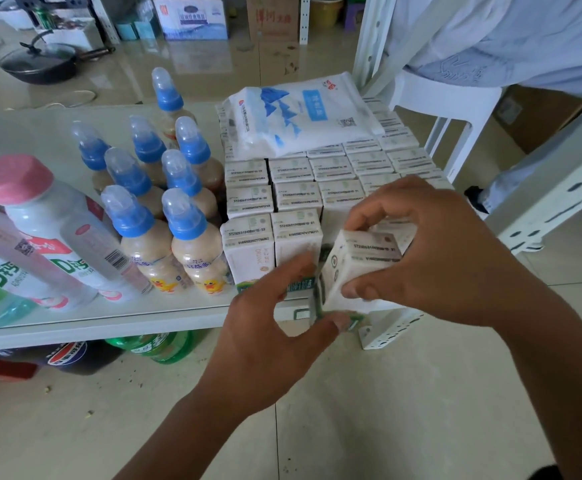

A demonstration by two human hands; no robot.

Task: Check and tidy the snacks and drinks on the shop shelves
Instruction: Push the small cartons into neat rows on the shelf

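— Where are the cartons?
— Mid-frame, packed in rows on the shelf; a bag lies on the back rows.
— Left of them?
— Just beside, small bottles, then big bottles at the left edge.
— The tilted carton?
— At the block's front right corner, between the left hand and the right hand.
— Under the shelf?
— Lower left, more bottles.

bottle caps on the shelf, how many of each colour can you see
Blue caps: 8
Pink caps: 1
Total: 9 caps in view
The leaning clear bottle at the left shows no cap I can make out. Not counted: the carton gripped by the left hand and right hand.
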